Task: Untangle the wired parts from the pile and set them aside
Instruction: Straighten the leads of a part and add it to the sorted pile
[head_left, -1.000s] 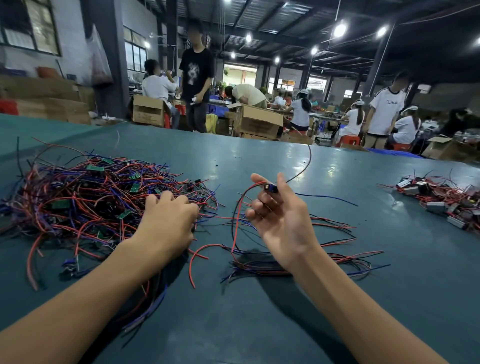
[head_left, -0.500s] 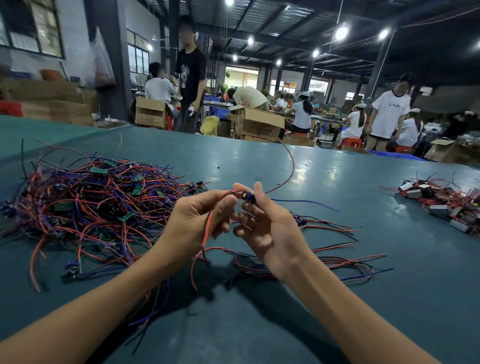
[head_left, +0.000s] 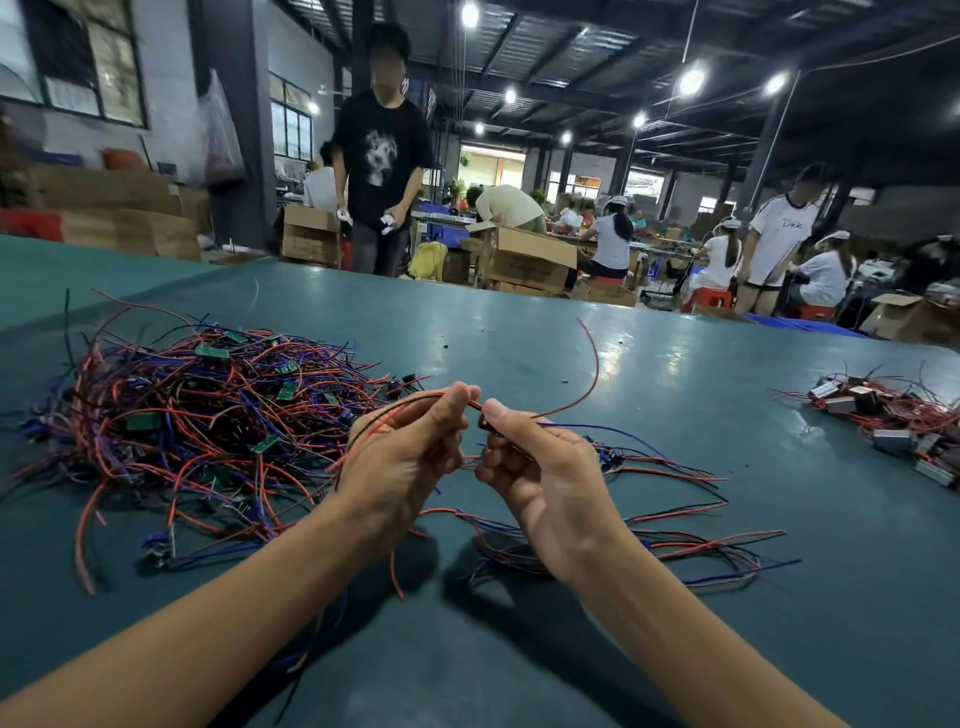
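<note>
Pinching: your left hand (head_left: 400, 457) and right hand (head_left: 540, 467) both closed on one red-and-black wired part (head_left: 587, 364).
Pile: tangled red, blue, black wires (head_left: 197, 415), left.
Text: none readable on the parts.

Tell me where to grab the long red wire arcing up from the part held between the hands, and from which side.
Probably pinch the long red wire low down, just past the right hand, coming from above and the right. There it rises free over the bare green table, clear of the big tangled wire pile. Its thin curved tip would likely flex away; the base sits steadier beside the small dark part.
</note>
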